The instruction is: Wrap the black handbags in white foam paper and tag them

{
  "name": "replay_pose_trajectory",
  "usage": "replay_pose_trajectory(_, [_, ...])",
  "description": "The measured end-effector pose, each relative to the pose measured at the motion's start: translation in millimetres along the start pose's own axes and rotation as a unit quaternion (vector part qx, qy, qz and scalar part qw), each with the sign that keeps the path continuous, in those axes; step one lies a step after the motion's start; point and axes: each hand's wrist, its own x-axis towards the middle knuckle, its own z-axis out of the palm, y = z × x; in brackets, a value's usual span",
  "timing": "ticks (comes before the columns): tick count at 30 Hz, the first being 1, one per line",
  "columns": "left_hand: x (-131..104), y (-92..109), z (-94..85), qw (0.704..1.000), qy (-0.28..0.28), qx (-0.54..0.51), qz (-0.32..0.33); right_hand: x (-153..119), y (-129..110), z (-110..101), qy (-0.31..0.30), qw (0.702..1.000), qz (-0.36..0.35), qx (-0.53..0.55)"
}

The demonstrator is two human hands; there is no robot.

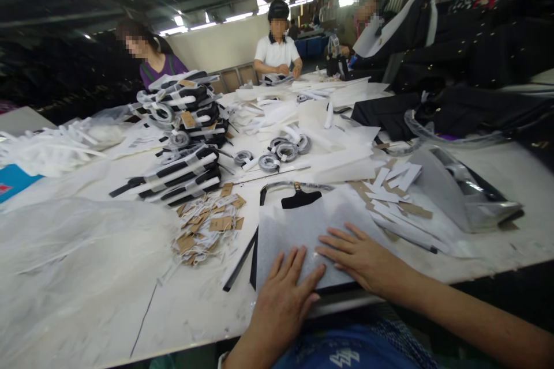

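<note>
Table (142,300): a long white work surface that fills the lower and middle frame, running away toward the upper centre.
Plastic sheeting (64,242): thin clear film spread loose over the left lower part of the table.
Dark garments (467,69): a black heap at the upper right of the frame, with a clear plastic cover curled just below it.
Co-workers: three people sit at the far end of the table, upper left to upper centre-right, their hands busy with their own pieces.
Packed stack (186,138): black-and-white wrapped items piled left of centre, above the tags.
Grey sheet (303,236): a pale grey, soft-looking sheet lying flat at lower centre over a black item whose edge and gold clasp show at its top; it sits directly under both hands.
Paper strips (389,190): white and brown slips scattered right of the grey sheet.
Tags (208,225): a loose heap of brown card tags with white strings, just left of the sheet.
Tape rolls (281,153): several small rolls at centre, beyond the sheet.
Left hand (281,294): open, fingers spread, palm pressed flat on the sheet's lower edge.
Right hand (359,256): open and flat, fingers pointing left across the sheet, just beside the left hand.
</note>
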Motion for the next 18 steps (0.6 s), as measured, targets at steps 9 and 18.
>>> replay_pose_trajectory(9, [-9, 3, 9.4, 0.998, 0.048, 0.025, 0.032, -18, 9, 4, 0.035, 0.993, -0.044, -0.107])
replay_pose_trajectory(18, [-5, -15, 2.5, 0.994, 0.024, -0.108, 0.013, -17, 10, 7, -0.002, 0.992, -0.015, -0.122])
